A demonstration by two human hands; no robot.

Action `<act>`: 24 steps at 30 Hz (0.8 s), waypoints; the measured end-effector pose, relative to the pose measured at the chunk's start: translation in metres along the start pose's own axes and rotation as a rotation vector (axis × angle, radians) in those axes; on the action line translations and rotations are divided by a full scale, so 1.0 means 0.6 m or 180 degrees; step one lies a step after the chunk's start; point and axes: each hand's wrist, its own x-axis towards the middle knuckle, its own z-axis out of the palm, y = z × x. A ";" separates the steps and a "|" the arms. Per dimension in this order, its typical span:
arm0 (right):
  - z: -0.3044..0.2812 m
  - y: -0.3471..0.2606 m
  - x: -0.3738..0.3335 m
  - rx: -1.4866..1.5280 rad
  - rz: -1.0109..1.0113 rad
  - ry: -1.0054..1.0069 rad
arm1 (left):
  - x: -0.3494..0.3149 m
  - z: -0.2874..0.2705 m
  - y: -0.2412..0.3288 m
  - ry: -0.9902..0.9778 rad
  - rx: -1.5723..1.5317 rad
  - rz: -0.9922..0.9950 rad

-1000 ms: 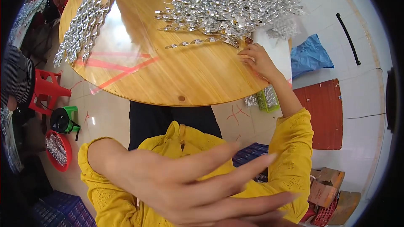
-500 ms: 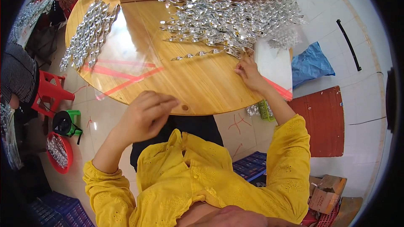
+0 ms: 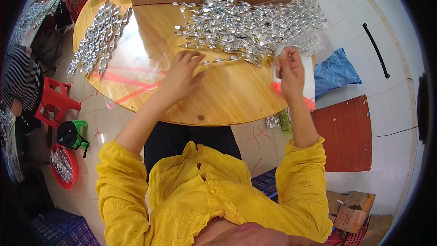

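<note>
Evidently, one silver twisted strip (image 3: 220, 60) is lying on the table (image 3: 236, 95), just on the near side of the shiny pile (image 3: 246, 23). The left hand (image 3: 184, 70) is hovering near its left end, thumb and fingers apart; the right hand (image 3: 291, 66) is curling its fingers (whether around anything, I cannot tell). Probably light, slippery and easily bent, the strip is favouring a gentle mid-length hold.
</note>
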 end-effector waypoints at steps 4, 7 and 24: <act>0.020 0.068 -0.033 -0.0342 -0.0209 0.0044 | 0.024 0.073 0.000 -0.0261 0.0596 0.0248; 0.019 0.107 -0.058 -0.0296 0.0139 0.0247 | 0.014 0.076 0.009 -0.0555 0.0624 0.0271; -0.061 0.200 0.013 -0.0921 0.0392 0.0873 | -0.061 -0.005 0.087 -0.0477 -0.1157 -0.0670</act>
